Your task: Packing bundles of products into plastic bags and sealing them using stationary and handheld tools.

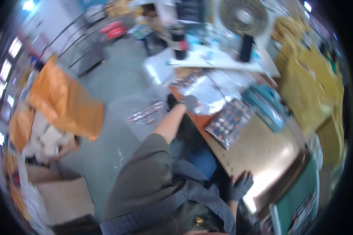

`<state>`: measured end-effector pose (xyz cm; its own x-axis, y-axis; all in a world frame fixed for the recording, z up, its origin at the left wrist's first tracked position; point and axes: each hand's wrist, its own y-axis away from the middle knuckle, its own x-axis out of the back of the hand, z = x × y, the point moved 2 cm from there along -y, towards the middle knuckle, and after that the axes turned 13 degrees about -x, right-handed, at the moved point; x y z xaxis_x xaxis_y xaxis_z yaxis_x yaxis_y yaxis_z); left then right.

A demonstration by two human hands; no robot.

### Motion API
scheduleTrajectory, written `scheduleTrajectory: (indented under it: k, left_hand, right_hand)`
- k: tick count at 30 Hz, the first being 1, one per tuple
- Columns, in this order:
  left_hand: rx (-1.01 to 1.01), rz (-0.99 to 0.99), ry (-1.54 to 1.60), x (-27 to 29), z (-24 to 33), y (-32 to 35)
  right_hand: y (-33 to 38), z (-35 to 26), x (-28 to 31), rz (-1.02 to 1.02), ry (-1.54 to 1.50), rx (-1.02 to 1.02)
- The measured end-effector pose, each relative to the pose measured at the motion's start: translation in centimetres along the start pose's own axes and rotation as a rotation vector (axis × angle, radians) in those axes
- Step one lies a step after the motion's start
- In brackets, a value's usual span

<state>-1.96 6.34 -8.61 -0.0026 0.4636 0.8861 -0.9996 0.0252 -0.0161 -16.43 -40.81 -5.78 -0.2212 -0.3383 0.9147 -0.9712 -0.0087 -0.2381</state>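
My left hand (190,102), in a grey glove, reaches to the left edge of the brown table (274,150). It is beside clear plastic bags (217,90), and its fingers are blurred. A dark pack (229,123) with rows of small light and orange pieces lies flat on the tabletop, between my two hands. Gloved in dark grey, my right hand (242,185) rests at the table's near edge with thumb and fingers apart, holding nothing I can see. Behind the pack sits a long teal device (264,107), perhaps a bag sealer.
A white shelf (223,62) with a dark bottle (179,41) and a fan (243,15) stands behind the table. Yellow sacks (309,78) crowd the right. At left are an orange sack (65,102) and a cardboard box (63,196). A clear bag of small pieces (147,113) lies lower, left of the table.
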Motion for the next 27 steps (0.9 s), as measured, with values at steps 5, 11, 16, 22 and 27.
scheduleTrajectory:
  k: [5, 11, 16, 22, 27]
  left_hand:
    - [-0.311, 0.196, 0.112, 3.3, 5.8, -2.7]
    - [-0.713, 0.599, 1.21, -4.0, 19.4, 2.2]
    - [-0.29, 0.592, 0.891, -2.4, 26.2, 8.2]
    - [-0.685, 0.291, 1.047, 1.5, 32.4, 10.9]
    - [-0.511, 0.027, 1.776, 4.8, 30.2, 13.7]
  right_hand:
    - [1.0, 4.5, -1.5, 0.001, -0.049, 0.016]
    - [-4.3, -8.0, 3.4, -0.601, -1.214, -0.329]
    - [-9.1, -10.8, 6.1, -0.442, -0.992, -0.089]
    - [-16.8, 5.2, -5.6, -0.708, -1.074, 0.329]
    - [-11.6, -3.2, 0.1, -0.791, -1.068, 0.024]
